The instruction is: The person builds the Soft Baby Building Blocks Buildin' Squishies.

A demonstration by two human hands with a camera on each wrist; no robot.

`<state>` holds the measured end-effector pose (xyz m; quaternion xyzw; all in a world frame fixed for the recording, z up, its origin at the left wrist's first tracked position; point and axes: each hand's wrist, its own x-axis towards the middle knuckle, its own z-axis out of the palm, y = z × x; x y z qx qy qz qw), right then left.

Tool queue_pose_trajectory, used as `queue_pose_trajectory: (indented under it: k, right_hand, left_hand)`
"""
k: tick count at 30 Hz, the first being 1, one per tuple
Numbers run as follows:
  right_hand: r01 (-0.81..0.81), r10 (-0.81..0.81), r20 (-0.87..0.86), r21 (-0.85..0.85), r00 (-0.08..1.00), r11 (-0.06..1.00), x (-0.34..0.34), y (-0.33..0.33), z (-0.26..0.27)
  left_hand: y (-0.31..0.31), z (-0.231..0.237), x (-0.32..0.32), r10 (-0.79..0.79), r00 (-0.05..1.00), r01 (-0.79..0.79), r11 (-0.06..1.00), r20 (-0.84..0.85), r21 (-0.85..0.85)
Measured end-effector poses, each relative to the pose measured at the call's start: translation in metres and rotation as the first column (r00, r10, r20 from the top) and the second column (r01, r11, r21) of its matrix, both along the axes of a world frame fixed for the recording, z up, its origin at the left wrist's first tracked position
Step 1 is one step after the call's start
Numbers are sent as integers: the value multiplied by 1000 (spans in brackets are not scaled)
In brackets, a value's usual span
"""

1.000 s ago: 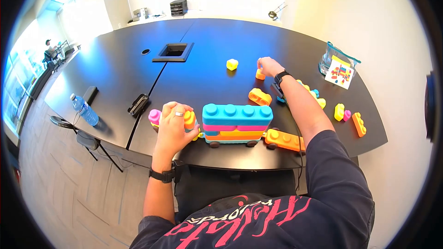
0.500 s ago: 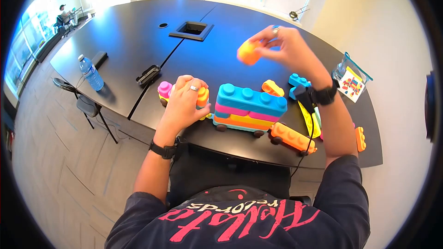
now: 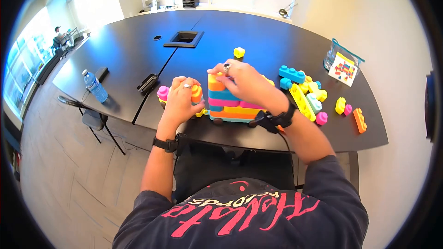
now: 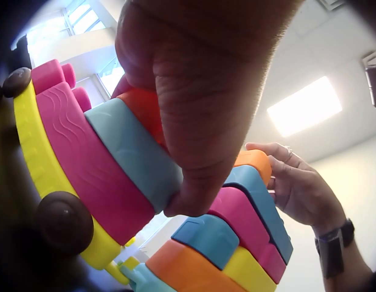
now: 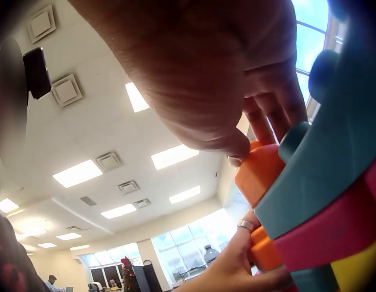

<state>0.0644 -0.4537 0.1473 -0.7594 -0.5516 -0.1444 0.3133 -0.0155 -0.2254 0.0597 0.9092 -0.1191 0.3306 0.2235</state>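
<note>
My right hand [image 3: 249,83] pinches an orange toy building block [image 3: 214,82] at the left end of the long blue block [image 5: 324,167] that tops a wheeled stack. Under the blue block lie pink [image 4: 239,213], orange [image 4: 188,267] and yellow blocks. My left hand [image 3: 182,101] grips the front wagon of the train, its thumb against a grey-blue block [image 4: 130,143]. On that wagon a pink block [image 4: 90,164] sits over a yellow wheeled base [image 4: 39,164], and an orange block [image 3: 196,94] shows beside the fingers. A link joins the wagon to the stack.
Loose blocks, among them a blue one [image 3: 291,74] and a long yellow one [image 3: 302,103], lie to the right. Farther back stands a yellow block [image 3: 239,52]. A clear bag with a picture card [image 3: 343,69] is at the right, a water bottle [image 3: 94,86] at the left.
My right hand has picked up the orange block from the far table, lifted it and brought it back onto the blue block's left end. My left hand keeps its grip on the front wagon.
</note>
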Motion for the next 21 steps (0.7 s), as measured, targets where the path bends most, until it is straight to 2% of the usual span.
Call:
queue_pose_trajectory:
  k: [5, 7, 9, 11, 13, 15, 19, 21]
  right_hand:
    - [227, -227, -5, 33, 974, 973, -29, 5, -22]
    - [301, -303, -10, -72, 953, 951, -31, 4, -29]
    - [349, -342, 330, 40, 880, 936, -15, 13, -61]
    - [352, -373, 294, 125, 880, 928, -26, 11, -62]
    - [363, -400, 203, 196, 894, 911, -30, 14, -65]
    - [353, -395, 203, 213, 896, 911, -24, 18, -71]
    - [356, -382, 120, 196, 916, 914, -29, 18, -68]
    - [433, -447, 184, 112, 875, 894, -32, 17, -63]
  left_hand:
    - [0, -1, 3, 40, 998, -42, 998, 51, 40]
    - [0, -2, 4, 33, 998, -36, 998, 53, 52]
    - [-1, -1, 3, 24, 999, -26, 997, 38, 71]
    - [-1, -3, 3, 58, 998, -59, 996, 15, 63]
    - [0, -3, 5, 23, 999, -26, 995, 31, 95]
    - [-2, -4, 4, 65, 998, -65, 997, -14, 30]
    - [6, -9, 7, 79, 997, -79, 992, 8, 103]
    - [8, -9, 9, 70, 997, -72, 990, 19, 125]
